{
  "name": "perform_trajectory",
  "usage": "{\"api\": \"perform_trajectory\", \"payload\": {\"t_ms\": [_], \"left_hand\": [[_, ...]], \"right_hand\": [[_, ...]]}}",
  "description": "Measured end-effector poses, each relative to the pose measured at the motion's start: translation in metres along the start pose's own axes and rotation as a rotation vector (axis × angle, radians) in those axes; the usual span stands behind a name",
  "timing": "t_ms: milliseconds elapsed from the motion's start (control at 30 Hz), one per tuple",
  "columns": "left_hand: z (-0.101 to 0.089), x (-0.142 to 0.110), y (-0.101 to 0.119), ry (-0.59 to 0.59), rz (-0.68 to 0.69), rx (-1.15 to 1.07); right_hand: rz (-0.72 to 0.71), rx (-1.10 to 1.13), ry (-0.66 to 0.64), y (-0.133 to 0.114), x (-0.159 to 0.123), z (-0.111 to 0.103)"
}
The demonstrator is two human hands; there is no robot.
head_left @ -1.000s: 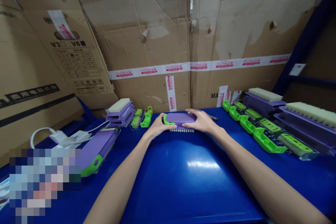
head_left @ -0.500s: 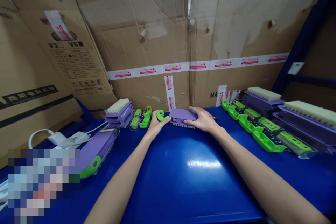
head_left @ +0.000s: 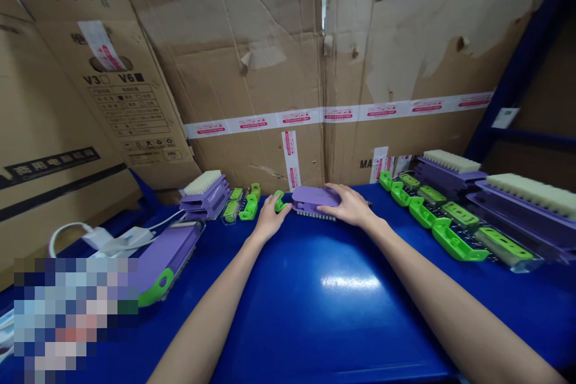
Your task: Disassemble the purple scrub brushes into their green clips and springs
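Observation:
In the middle of the blue table top lies a purple plastic brush body (head_left: 312, 195), with pale bristles showing along its underside. My right hand (head_left: 350, 205) grips its right end, thumb in front and fingers over the top. My left hand (head_left: 269, 219), just left of the body, holds a small bright green end cap (head_left: 279, 200) between thumb and fingers. The cap stands close to the body's left end; whether they touch is hard to see. Part of the cap is hidden by my fingers.
Purple bristled blocks (head_left: 204, 195) stand left, beside green caps (head_left: 249, 207) and clear green-topped pieces (head_left: 231, 210). More green caps (head_left: 456, 240) and bristled blocks (head_left: 524, 210) line the right. A capped purple brush (head_left: 168, 252) lies near a white power strip (head_left: 119, 243). Cardboard (head_left: 261, 72) walls the back.
My left hand has rotated, bringing the green cap more upright, with its open side turned from view. My right hand and the purple body have hardly moved.

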State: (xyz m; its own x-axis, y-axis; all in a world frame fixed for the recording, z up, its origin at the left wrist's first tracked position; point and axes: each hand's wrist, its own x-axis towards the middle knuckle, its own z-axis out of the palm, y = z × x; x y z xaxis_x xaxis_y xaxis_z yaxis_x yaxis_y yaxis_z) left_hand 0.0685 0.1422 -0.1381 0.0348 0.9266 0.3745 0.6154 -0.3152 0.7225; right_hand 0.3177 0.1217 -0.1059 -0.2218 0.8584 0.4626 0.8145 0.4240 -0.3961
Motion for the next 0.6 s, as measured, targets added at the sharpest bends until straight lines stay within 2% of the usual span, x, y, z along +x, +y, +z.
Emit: {"api": "perform_trajectory", "payload": {"t_ms": [133,267,433,600], "left_hand": [[0.002,-0.001,-0.001,-0.019,0.011,0.063],[0.005,-0.002,-0.003,-0.019,0.085,0.131],[0.006,-0.002,-0.003,0.04,0.149,0.23],[0.002,-0.006,0.007,0.08,0.227,0.219]], "right_hand": [[-0.008,-0.022,-0.003,0.0,-0.001,-0.001],[-0.031,-0.054,-0.004,0.0,-0.001,-0.002],[-0.061,-0.075,-0.005,0.0,-0.002,-0.002],[-0.073,-0.083,-0.001,0.0,-0.002,-0.002]]}}
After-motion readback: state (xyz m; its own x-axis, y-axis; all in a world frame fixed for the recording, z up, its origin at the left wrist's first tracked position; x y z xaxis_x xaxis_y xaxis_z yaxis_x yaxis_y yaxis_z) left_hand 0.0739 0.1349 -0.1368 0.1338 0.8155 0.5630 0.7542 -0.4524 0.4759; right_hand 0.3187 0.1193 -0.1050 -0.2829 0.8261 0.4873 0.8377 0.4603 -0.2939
